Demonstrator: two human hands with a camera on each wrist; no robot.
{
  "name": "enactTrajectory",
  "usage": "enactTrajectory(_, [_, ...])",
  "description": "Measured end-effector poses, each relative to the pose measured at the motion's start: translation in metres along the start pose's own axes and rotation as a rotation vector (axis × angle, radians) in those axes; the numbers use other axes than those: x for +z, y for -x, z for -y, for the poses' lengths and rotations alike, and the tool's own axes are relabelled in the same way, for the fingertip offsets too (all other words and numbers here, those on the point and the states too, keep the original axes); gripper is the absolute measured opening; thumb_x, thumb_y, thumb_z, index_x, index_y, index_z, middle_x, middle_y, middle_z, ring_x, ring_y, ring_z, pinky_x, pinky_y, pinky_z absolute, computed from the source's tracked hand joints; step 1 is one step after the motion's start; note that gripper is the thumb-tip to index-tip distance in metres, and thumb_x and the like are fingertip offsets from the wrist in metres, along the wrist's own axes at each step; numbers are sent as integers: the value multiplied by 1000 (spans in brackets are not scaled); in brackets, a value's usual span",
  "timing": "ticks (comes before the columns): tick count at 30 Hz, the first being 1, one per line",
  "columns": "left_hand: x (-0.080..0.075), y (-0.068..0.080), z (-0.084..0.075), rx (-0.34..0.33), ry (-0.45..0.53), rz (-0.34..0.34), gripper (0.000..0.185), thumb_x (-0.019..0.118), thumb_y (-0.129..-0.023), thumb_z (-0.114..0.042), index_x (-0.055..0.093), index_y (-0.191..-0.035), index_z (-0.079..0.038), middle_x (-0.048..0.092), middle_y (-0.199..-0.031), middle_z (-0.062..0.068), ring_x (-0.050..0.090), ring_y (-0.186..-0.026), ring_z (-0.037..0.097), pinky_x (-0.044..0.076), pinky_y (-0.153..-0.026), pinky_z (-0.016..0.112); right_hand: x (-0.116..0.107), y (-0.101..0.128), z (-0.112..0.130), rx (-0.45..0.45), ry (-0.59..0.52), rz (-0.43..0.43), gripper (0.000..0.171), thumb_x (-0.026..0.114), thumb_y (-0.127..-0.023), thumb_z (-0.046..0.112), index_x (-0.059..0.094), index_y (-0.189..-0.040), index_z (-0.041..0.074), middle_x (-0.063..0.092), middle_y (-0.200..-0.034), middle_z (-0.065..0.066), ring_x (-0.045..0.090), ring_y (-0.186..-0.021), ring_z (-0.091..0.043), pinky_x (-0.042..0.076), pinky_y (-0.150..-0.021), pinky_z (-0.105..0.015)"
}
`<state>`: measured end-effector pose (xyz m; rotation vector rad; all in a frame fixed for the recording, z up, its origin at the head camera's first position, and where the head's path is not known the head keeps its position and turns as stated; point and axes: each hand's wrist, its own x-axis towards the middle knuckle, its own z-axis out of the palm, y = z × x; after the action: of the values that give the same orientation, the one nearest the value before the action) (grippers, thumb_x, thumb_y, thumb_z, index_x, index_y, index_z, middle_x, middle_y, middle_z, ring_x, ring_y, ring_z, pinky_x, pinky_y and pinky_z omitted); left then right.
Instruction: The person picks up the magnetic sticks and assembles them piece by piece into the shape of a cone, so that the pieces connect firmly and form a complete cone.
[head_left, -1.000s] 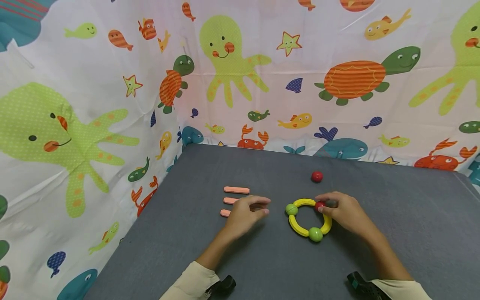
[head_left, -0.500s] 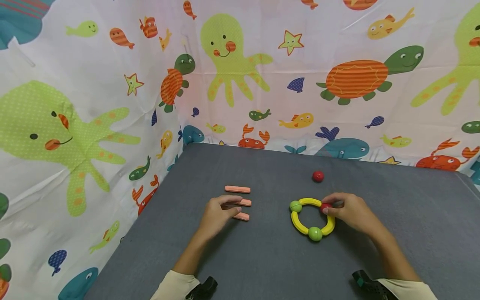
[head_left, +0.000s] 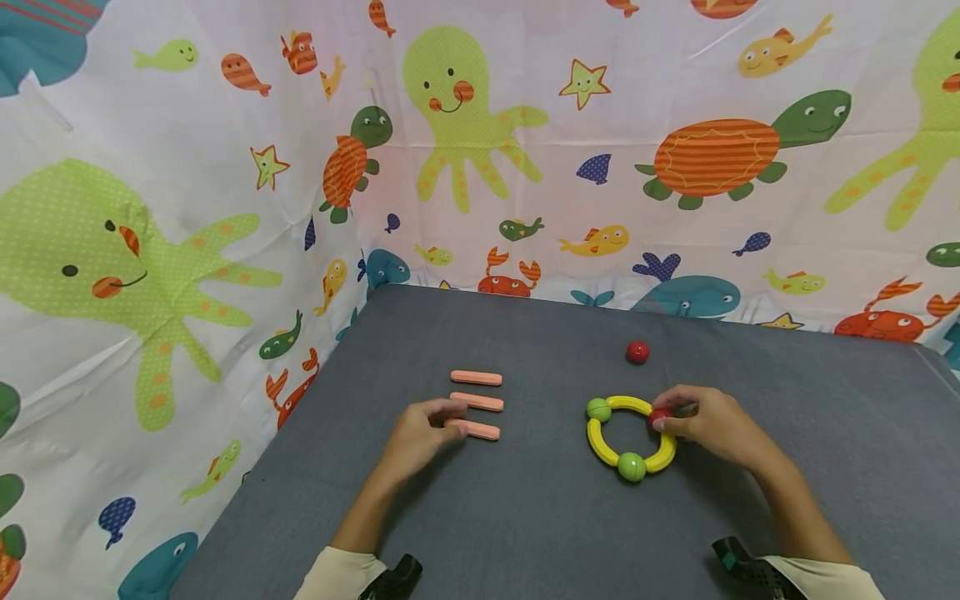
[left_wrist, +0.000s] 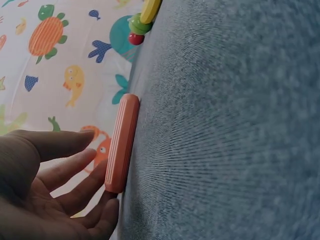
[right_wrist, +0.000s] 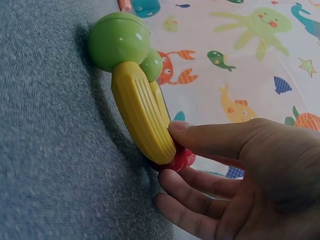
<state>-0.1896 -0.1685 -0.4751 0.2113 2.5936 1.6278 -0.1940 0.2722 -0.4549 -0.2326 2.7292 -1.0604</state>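
A yellow ring (head_left: pixel 600 446) of curved pieces joined by two green balls (head_left: pixel 632 467) and a red ball (head_left: pixel 660 415) lies on the grey table (head_left: pixel 540 517). My right hand (head_left: pixel 663 419) pinches that red ball between thumb and fingers. In the right wrist view the thumb (right_wrist: pixel 215 140) lies against the yellow arc (right_wrist: pixel 142 117) above the red ball (right_wrist: pixel 180 159). Three pink sticks lie in a row to the left. My left hand (head_left: pixel 450 419) is relaxed, its fingertips (left_wrist: pixel 107 202) touching the left end of the nearest pink stick (head_left: pixel 476 431), which also shows as a pink stick (left_wrist: pixel 122 142) in the left wrist view.
A loose red ball (head_left: pixel 637 352) lies behind the ring. The other two pink sticks (head_left: pixel 476 377) lie parallel behind the nearest one. A sea-animal printed cloth (head_left: pixel 225 208) walls the table at the back and left.
My left hand has drawn back left from beside the ring to the near end of the pink sticks. The right hand stays on the ring's red ball.
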Motion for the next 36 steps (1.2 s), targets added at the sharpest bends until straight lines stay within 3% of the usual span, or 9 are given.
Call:
enactTrajectory(8, [2,-1,3,-16,-103,49,36,80,-93,-4,75,-128,-1,76,-123,13,71,-110,26,58,-94,48,-4,1,-2,25,-12,41,36,77,-99,31,74,-126,7,72,-118,-14,65,-92,-23,54,-72,-36])
enactTrajectory(17, [7,-3,2,22,-222,72,31,79,-91,1,78,-123,-3,78,-115,10,71,-100,23,59,-86,44,-7,2,-3,42,-5,42,37,78,-98,33,74,-123,6,72,-120,-15,65,-96,-24,55,-75,-35])
enactTrajectory(21, [11,-3,-2,67,-225,59,29,78,-96,-6,77,-125,-6,78,-112,6,70,-97,19,58,-85,42,-9,3,-3,45,-40,72,39,78,-98,33,72,-125,5,71,-121,-15,65,-96,-24,56,-75,-36])
enactTrajectory(27, [22,-7,-12,142,-203,12,32,78,-97,-12,76,-129,-12,78,-110,3,69,-94,17,57,-84,37,-11,6,-4,34,-139,138,40,74,-98,19,69,-133,1,71,-124,-19,69,-95,-24,60,-77,-36])
enactTrajectory(36, [40,-16,-26,149,-47,-2,39,81,-93,-7,75,-132,-9,77,-116,8,76,-103,23,61,-86,36,-9,6,-3,51,-160,160,36,77,-97,20,72,-127,1,74,-118,-15,70,-92,-24,63,-80,-40])
